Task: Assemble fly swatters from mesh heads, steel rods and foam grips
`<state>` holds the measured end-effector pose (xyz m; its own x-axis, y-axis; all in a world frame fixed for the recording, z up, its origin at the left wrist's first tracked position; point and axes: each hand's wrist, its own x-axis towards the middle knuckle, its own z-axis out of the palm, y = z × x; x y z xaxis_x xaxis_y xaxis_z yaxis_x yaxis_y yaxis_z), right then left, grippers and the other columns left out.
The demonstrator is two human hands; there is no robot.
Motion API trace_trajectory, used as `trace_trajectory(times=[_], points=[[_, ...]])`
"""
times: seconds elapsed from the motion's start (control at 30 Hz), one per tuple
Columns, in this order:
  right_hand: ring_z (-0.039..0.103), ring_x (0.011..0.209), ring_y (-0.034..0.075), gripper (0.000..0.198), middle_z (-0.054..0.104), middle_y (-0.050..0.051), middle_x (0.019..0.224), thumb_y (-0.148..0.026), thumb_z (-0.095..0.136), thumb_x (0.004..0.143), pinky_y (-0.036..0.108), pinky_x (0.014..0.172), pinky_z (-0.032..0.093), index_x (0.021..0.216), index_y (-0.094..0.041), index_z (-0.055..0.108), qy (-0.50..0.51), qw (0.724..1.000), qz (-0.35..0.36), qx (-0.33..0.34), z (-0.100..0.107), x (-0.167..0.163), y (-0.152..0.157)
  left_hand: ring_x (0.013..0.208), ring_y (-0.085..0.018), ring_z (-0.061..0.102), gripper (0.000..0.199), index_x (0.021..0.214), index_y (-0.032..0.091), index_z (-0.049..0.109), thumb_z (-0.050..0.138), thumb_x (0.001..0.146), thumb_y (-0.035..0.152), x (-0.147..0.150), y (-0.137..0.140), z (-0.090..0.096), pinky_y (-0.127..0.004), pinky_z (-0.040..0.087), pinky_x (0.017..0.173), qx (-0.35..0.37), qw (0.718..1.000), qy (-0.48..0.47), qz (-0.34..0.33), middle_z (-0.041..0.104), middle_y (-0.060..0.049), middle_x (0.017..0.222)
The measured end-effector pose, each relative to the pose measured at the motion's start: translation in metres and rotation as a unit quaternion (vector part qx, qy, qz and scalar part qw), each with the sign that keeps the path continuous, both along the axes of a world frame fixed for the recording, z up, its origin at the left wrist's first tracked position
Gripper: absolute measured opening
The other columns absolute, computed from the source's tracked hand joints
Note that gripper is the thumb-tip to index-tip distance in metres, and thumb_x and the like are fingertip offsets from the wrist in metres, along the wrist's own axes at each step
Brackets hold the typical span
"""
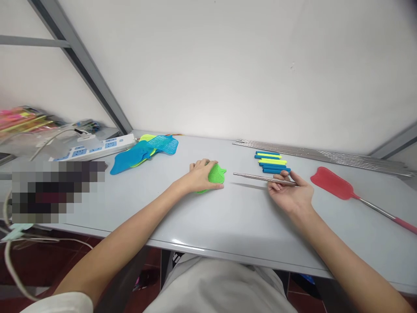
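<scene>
My left hand [198,177] is closed around a green perforated fly swatter head [216,174], low over the table, its pointed neck toward the right. In my right hand [293,193] a thin silver metal rod [260,178] lies between thumb and fingers, its narrower tip pointing left at the green head. A gap separates the tip from the neck. Just beyond my right hand lie several blue and yellow handle sleeves [273,162]. To the right rests a red fly swatter [332,182] with a metal shaft and red handle.
Blue and yellow swatter heads [146,152] are piled at the back left, beside a white power strip [97,148]. Long metal rods [319,155] run along the wall. Plastic-wrapped colourful items [26,121] sit far left. A grey frame post [84,65] rises at the left.
</scene>
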<state>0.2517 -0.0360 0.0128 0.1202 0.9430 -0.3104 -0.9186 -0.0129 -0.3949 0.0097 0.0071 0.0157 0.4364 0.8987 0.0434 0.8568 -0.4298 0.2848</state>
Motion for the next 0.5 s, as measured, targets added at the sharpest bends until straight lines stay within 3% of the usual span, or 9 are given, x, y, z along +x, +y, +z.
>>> trace_trajectory(times=[0.5], points=[[0.033,0.037,0.007,0.007,0.035,-0.004,0.051,-0.019,0.031,0.072,0.021,0.033,0.029,0.066,-0.019,0.033,-0.015,1.000,0.011,-0.020,-0.001,0.010,0.004,0.104,-0.025,0.033,0.069,0.117,0.026,0.030,0.052,0.057,0.054,0.013,-0.017,0.017,-0.039,0.024,0.089,0.014,0.988,-0.139,-0.066,0.034,-0.006,0.113]])
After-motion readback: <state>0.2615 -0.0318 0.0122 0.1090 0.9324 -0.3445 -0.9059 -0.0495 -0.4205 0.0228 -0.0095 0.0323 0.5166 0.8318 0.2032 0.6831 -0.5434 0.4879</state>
